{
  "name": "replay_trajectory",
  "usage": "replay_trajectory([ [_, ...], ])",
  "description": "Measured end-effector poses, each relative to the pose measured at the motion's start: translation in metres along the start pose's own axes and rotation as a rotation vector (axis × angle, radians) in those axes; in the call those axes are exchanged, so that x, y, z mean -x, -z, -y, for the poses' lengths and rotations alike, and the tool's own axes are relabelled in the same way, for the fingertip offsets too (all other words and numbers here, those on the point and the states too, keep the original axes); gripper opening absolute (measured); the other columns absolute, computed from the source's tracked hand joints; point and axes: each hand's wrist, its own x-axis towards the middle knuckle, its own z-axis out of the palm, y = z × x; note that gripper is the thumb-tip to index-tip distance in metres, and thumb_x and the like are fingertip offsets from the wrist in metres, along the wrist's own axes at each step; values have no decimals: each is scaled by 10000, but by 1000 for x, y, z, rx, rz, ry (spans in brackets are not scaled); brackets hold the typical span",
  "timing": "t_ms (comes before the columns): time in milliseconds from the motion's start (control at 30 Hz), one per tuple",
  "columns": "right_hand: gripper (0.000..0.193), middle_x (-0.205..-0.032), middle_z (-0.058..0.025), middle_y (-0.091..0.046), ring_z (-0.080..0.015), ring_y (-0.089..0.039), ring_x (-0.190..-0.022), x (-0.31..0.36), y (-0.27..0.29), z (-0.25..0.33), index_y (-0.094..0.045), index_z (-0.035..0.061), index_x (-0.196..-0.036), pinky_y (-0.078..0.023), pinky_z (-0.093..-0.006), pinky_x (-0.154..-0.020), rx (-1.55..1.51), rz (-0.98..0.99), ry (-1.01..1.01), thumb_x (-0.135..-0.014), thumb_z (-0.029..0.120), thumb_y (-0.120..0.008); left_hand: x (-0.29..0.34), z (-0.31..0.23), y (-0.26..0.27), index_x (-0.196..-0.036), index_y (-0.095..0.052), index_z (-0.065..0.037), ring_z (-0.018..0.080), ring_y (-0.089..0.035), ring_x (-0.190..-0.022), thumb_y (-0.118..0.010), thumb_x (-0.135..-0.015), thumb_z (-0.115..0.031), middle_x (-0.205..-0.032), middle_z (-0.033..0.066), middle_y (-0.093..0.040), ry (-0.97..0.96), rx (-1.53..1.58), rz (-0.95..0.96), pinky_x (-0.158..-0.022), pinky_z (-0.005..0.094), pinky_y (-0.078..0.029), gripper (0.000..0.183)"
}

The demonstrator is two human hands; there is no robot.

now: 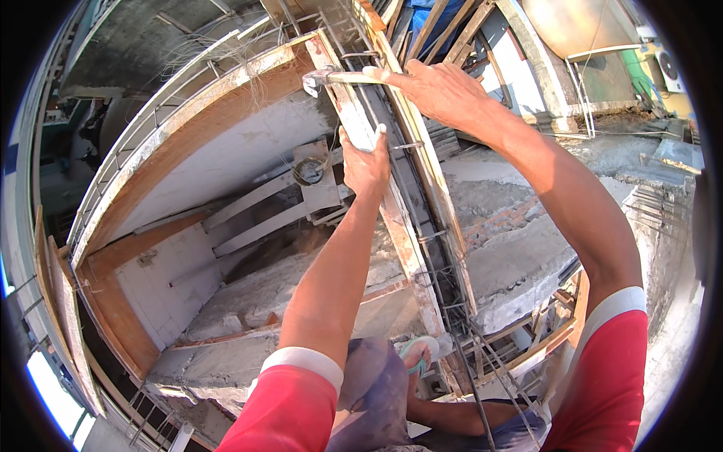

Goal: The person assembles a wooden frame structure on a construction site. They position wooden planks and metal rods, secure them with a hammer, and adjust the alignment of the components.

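Observation:
My right hand (pixel 444 90) is wrapped round the handle of a hammer (pixel 320 79). Its metal head lies over the near plank of a long wooden form, toward the far end. My left hand (pixel 367 167) grips that plank (pixel 405 233) a little below the hammer, thumb up along its top and fingers at its left side. Between this plank and a second plank (pixel 431 162) runs a narrow trough with steel reinforcing bars (pixel 428 238) in it.
Below on the left, boards frame a deep opening; a round container (pixel 309 172) sits there on planks. A curved form edge (pixel 143 158) with rebar bounds it. My sandalled foot (pixel 416 352) is beside the trough's near end. Rough concrete (pixel 520 256) and loose timber (pixel 444 30) lie right and far.

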Motion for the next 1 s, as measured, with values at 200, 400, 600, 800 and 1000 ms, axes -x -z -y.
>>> replay_trajectory([
  [200, 527, -955, -139, -693, -293, -749, -802, -31, 33, 66, -545, 308, -1474, -595, -401, -615, -22, 130, 135, -979, 131, -579, -6, 11, -2, -1612, -279, -126, 421, -571, -1314, -714, -838, -617, -1427, 253, -585, -54, -38, 3, -1091, 500, -441, 1014],
  [400, 263, -812, -108, -738, -237, -759, -788, -68, 25, 77, -700, 147, -1206, -588, -395, -597, 141, 222, 17, -963, 137, -599, -7, 13, -8, -1628, -225, -177, 445, -608, -1252, -682, -855, -617, -1362, 263, -627, -90, -39, 18, -1064, 510, -457, 1000],
  [600, 424, -854, -126, -729, -282, -753, -789, -43, 31, 85, -630, 207, -1385, -589, -392, -612, -1, 66, 41, -971, 135, -577, -13, 20, -5, -1630, -197, -121, 446, -573, -1285, -690, -875, -584, -1440, 250, -559, -94, -30, 59, -1077, 498, -448, 1014],
  [800, 441, -859, -179, -707, -312, -747, -764, -51, 22, 64, -604, 191, -1413, -589, -408, -591, 132, 168, -33, -976, 151, -564, -8, 19, -18, -1639, -176, -193, 452, -604, -1250, -660, -861, -662, -1381, 271, -610, -149, -50, 8, -1066, 500, -459, 1029],
  [1000, 419, -860, -122, -738, -252, -764, -805, -54, 49, 102, -632, 232, -1383, -605, -382, -635, 0, 10, 52, -974, 167, -573, -35, 51, -15, -1635, -208, -170, 444, -590, -1274, -672, -860, -657, -1384, 282, -603, -217, 2, -50, -1080, 490, -450, 1027],
])
